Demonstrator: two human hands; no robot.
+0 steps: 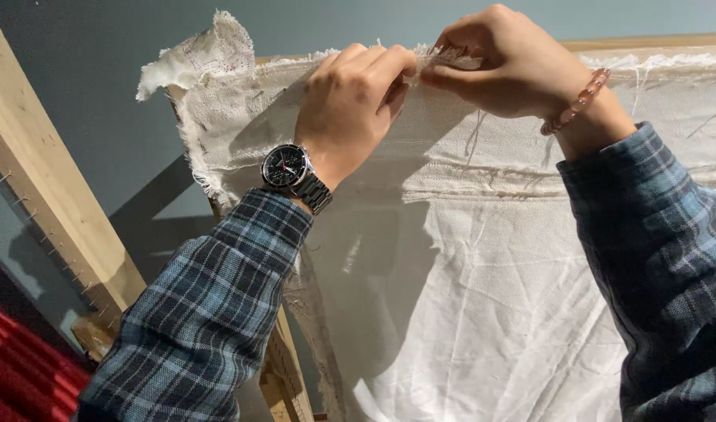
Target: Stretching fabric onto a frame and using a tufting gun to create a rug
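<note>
A large sheet of off-white canvas cloth [483, 281] hangs over a wooden frame, its top edge frayed. My left hand [350, 101] grips the folded top edge of the cloth, fingers curled over it; a dark-faced metal wristwatch [294, 173] sits on that wrist. My right hand [499, 62] pinches the frayed top edge just to the right of the left hand; a pink bead bracelet [575, 103] circles its wrist. Both arms wear blue plaid sleeves. A loose corner of the cloth [198, 55] sticks up at the upper left.
A wooden bar [647, 41] runs along the top behind the cloth. A slanted wooden beam [45, 187] with a row of small nails stands at the left. A grey-blue wall lies behind, and red fabric [22, 375] shows at the lower left.
</note>
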